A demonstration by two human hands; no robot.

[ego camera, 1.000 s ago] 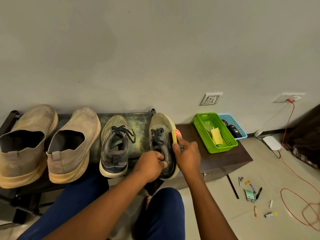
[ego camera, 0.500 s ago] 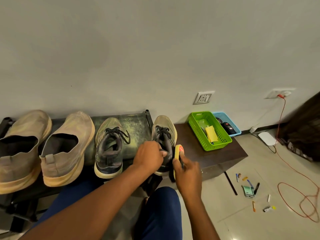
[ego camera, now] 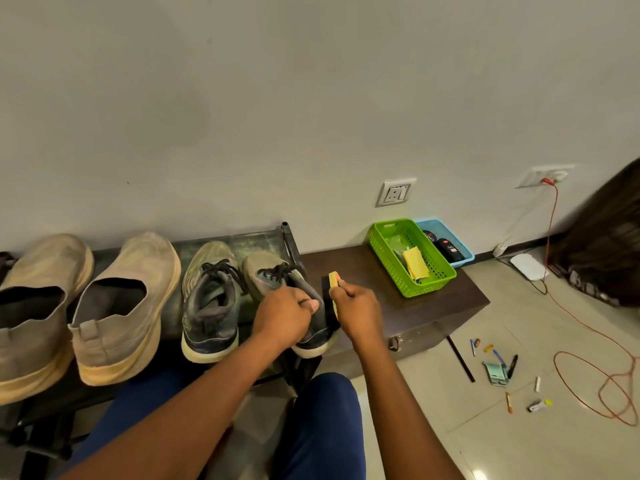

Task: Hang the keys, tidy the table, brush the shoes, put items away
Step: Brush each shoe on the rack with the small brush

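The left hand [ego camera: 284, 315] is gripping the right sneaker [ego camera: 287, 292] at its collar, the shoe's long axis running toward 11 o'clock, while the right hand [ego camera: 358, 311], holding the yellow brush [ego camera: 333, 279], is sitting just beside it at 3 o'clock.

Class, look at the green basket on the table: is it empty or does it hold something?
Not empty. The green basket stands upright and holds a yellow cloth and some smaller items too unclear to name.
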